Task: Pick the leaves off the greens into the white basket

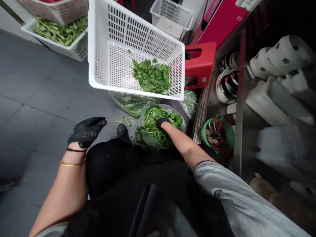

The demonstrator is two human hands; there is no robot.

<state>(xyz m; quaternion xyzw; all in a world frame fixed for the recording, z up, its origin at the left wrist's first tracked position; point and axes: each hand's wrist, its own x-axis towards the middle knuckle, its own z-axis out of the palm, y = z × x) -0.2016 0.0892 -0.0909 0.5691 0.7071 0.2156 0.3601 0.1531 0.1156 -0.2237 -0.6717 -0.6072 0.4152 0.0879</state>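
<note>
My left hand (87,131), in a black glove, is over the floor at the left with thumb and fingers pinched together. A thin pale stem (112,122) runs out from its fingertips. My right hand (163,122), also gloved in black, reaches into an open clear plastic bag (141,133) of leafy greens (153,120); its fingers are hidden among the leaves. Beyond the bag a white slotted basket (118,65) is tilted towards me, with a heap of picked green leaves (154,77) in its right half.
Loose stems (125,122) lie by my shoe (123,133). Another bag of greens (133,103) sits under the basket's front edge. A red stool (206,65) stands behind at the right. Shelving with a green basket (223,131) lines the right side. Back left are stacked crates (76,52) of vegetables.
</note>
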